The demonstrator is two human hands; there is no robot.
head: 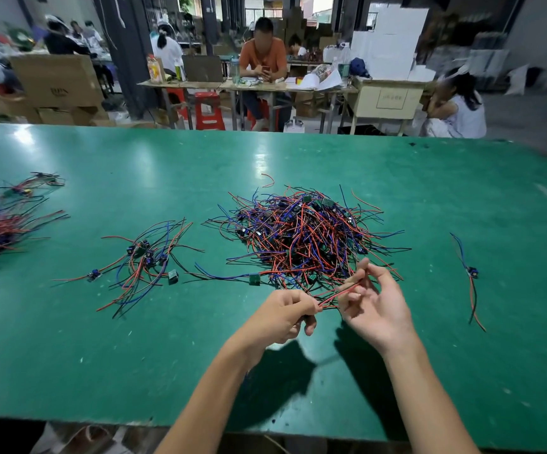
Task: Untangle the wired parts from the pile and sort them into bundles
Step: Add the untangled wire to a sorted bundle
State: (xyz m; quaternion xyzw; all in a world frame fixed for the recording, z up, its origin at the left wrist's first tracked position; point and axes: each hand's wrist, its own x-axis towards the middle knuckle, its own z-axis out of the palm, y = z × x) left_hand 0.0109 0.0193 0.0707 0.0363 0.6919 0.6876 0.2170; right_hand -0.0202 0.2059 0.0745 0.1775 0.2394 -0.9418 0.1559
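Pinching red wires (334, 294) at the near edge of the tangled pile (305, 237), the left hand (285, 314) is curling its fingers around one end while the right hand (375, 304) is nipping the other end between thumb and fingertips. The pile is lying mid-counter (101, 355). Left of the pile, a small sorted bundle (144, 260) is resting; farther left, a bigger bundle (0, 231). Right of the pile, a single wired part (470, 273) is lying alone.
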